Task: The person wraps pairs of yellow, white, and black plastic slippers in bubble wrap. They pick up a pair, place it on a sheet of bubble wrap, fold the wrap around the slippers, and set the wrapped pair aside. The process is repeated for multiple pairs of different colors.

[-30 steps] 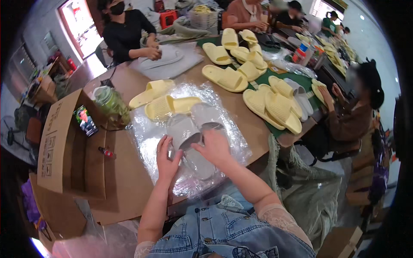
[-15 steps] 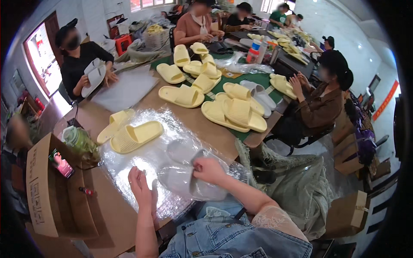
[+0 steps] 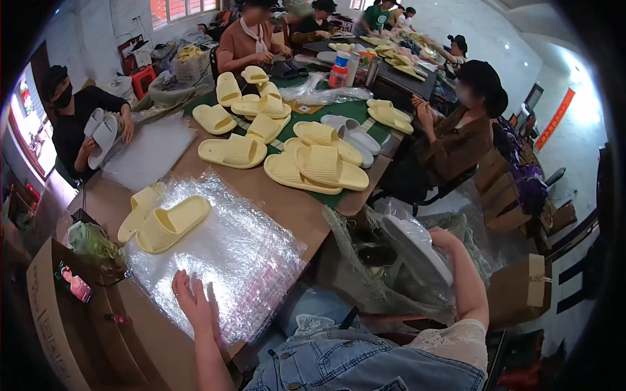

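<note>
My left hand lies flat and open on a stack of clear plastic bags spread over the brown table. My right hand is out to the right of the table, holding a bagged pair of white slippers over a large clear sack on the floor. A pair of pale yellow slippers rests on the far left part of the plastic.
Many yellow slippers cover the table's far end. A cardboard box with a phone stands at my left. Several seated people work around the table, one close on the right. A small box sits on the floor.
My right hand has carried the bagged white slippers off the plastic and rightward past the table edge to the sack. My view swung right. My left hand stays on the plastic.
</note>
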